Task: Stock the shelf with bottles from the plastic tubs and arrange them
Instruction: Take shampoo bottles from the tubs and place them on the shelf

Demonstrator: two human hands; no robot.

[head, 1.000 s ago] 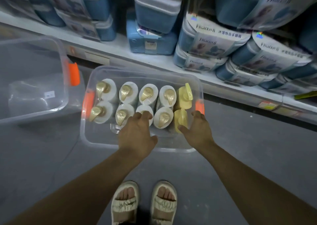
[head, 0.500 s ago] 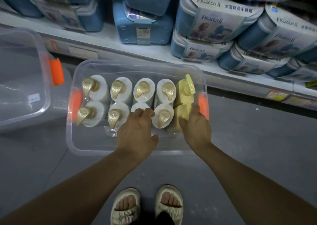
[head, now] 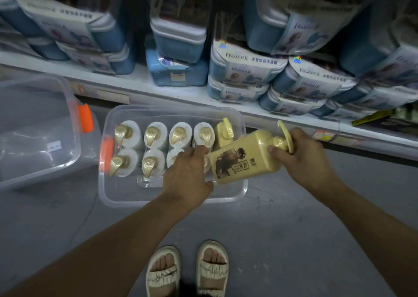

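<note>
The right hand (head: 300, 151) grips the pale yellow plastic pump bottle (head: 244, 155) by its neck, tilted above the clear plastic tub (head: 172, 200) on the floor, probably so the label can be checked before shelving. The left hand (head: 187, 174) curls down over a white gold-pump bottle (head: 175, 158) in the near row, apparently gripping its hidden top for the next lift.

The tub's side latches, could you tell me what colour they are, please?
Orange latches, on the clear tub; head view.
</note>
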